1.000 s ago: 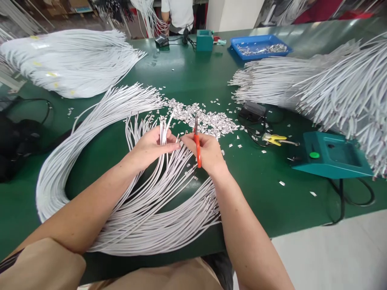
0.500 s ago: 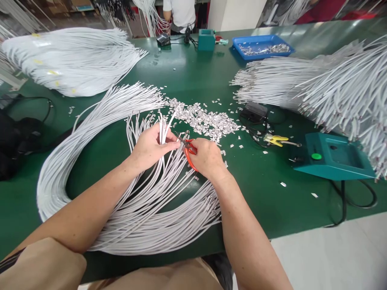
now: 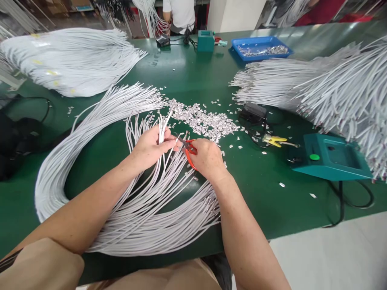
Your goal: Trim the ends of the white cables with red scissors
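Note:
My left hand point(image 3: 149, 144) is closed round a few white cables point(image 3: 162, 131), whose ends stick up above the fingers. In my right hand point(image 3: 208, 156) are red-handled pliers point(image 3: 191, 155), gripped with the jaws toward my left thumb and fingertips. The jaws lie close to a small white piece at those fingertips; whether they touch it I cannot tell. Beneath both hands curves a large bundle of white cables point(image 3: 136, 237), with loose ends fanning up behind my left hand. Just beyond the hands lies a pile of small silvery-white pieces point(image 3: 205, 121).
Cable bundles lie at the left point(image 3: 69, 60) and right point(image 3: 272, 82) of the green table point(image 3: 187, 80). A teal device point(image 3: 335, 157) with a green button, yellow-handled tool point(image 3: 275, 140) and black adapter point(image 3: 253, 112) sit at right. Farther back are a blue tray point(image 3: 261, 48) and a person point(image 3: 183, 16).
Both hands stay almost in place, still holding the cables and the pliers. The upright cable ends in my left hand have shifted slightly. The whole view has moved a little.

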Action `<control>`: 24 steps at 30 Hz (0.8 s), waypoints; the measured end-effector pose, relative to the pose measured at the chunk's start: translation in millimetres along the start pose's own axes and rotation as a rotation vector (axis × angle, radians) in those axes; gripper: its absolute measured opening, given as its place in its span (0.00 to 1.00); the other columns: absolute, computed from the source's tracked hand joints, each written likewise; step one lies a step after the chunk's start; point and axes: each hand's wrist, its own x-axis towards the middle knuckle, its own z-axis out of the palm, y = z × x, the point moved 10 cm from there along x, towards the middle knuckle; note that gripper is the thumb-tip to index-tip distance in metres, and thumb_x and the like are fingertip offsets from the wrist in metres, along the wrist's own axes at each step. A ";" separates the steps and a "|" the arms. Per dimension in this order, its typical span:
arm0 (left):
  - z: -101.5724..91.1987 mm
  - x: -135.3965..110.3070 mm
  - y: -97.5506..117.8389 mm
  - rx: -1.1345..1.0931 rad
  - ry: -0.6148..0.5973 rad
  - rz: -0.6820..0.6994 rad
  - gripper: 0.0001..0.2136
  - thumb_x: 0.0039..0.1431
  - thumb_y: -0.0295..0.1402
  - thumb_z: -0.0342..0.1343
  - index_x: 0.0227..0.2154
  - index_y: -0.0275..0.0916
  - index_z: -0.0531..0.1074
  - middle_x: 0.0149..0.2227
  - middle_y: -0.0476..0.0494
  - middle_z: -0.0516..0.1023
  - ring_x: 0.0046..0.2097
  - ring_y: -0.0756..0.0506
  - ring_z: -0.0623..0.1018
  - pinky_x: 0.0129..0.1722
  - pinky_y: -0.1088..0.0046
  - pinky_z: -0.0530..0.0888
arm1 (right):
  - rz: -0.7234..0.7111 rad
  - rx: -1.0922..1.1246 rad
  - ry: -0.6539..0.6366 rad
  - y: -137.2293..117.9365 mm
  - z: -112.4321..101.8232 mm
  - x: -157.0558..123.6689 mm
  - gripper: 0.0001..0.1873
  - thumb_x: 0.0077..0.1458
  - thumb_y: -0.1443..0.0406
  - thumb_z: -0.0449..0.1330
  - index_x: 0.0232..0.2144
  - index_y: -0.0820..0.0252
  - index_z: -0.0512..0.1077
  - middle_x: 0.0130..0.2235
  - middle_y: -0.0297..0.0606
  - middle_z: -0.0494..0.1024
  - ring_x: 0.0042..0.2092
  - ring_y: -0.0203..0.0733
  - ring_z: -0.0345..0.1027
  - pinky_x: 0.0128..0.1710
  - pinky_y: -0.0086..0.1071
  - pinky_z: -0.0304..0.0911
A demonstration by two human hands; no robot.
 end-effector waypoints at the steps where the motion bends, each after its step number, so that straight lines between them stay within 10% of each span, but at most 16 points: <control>1: 0.6 0.1 -0.7 -0.015 -0.009 -0.003 0.11 0.53 0.26 0.58 0.28 0.42 0.59 0.27 0.51 0.80 0.36 0.46 0.81 0.41 0.66 0.73 | 0.008 0.083 0.011 1.3 -2.1 0.0 0.10 0.54 0.64 0.57 0.23 0.61 0.72 0.29 0.40 0.75 0.30 0.39 0.64 0.27 0.32 0.50; 10: 25.3 -4.3 -4.0 -0.197 -0.214 -0.041 0.12 0.55 0.28 0.57 0.27 0.42 0.57 0.26 0.53 0.74 0.31 0.50 0.76 0.33 0.71 0.66 | -0.099 1.153 -0.076 -16.3 -10.6 -1.5 0.10 0.55 0.60 0.61 0.37 0.55 0.79 0.27 0.31 0.76 0.32 0.36 0.71 0.41 0.37 0.66; 15: 28.3 -4.4 -4.1 -0.208 -0.260 -0.038 0.12 0.54 0.30 0.58 0.26 0.42 0.57 0.26 0.52 0.73 0.30 0.49 0.75 0.30 0.70 0.65 | -0.110 1.170 -0.102 -17.8 -9.1 -1.6 0.10 0.54 0.56 0.62 0.30 0.55 0.78 0.25 0.30 0.75 0.31 0.35 0.70 0.41 0.35 0.66; 24: 4.1 -1.4 -7.9 -0.058 0.003 -0.047 0.17 0.44 0.33 0.66 0.26 0.41 0.60 0.27 0.53 0.72 0.33 0.48 0.74 0.39 0.67 0.70 | -0.001 1.091 0.031 -7.8 -11.7 -0.2 0.13 0.47 0.56 0.67 0.23 0.58 0.72 0.26 0.29 0.70 0.29 0.32 0.61 0.34 0.31 0.61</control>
